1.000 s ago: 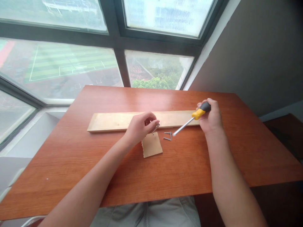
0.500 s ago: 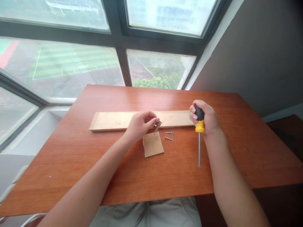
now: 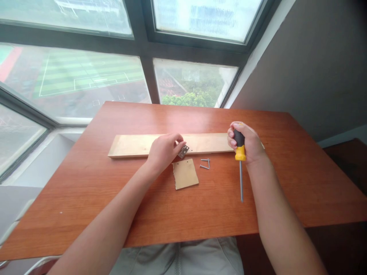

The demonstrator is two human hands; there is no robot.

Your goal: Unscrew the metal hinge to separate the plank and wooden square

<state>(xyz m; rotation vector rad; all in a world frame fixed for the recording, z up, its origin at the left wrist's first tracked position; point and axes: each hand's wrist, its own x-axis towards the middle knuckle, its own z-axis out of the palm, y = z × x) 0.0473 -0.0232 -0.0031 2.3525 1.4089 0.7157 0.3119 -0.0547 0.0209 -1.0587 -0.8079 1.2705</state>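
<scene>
Between the thumb and fingers of my left hand (image 3: 166,151) is a small metal hinge (image 3: 183,151) with screw holes, held by the near edge of a long pale wooden board (image 3: 134,145). My right hand (image 3: 249,143) is wrapped round the black and yellow handle of a screwdriver (image 3: 240,152), its shaft pointing down toward me. Just below the hinge lies a small square wooden piece (image 3: 185,175) with two holes along its far edge. Several silver screws (image 3: 205,164) lie to the right of that square.
The reddish-brown wooden table (image 3: 155,217) carries all of these things. Large windows (image 3: 195,82) with dark frames stand behind its far edge. A grey wall (image 3: 309,68) slopes up on the right.
My left hand has moved slightly left with the hinge, which has turned so its flat face and holes show more. My right hand with the screwdriver has shifted a little left.
</scene>
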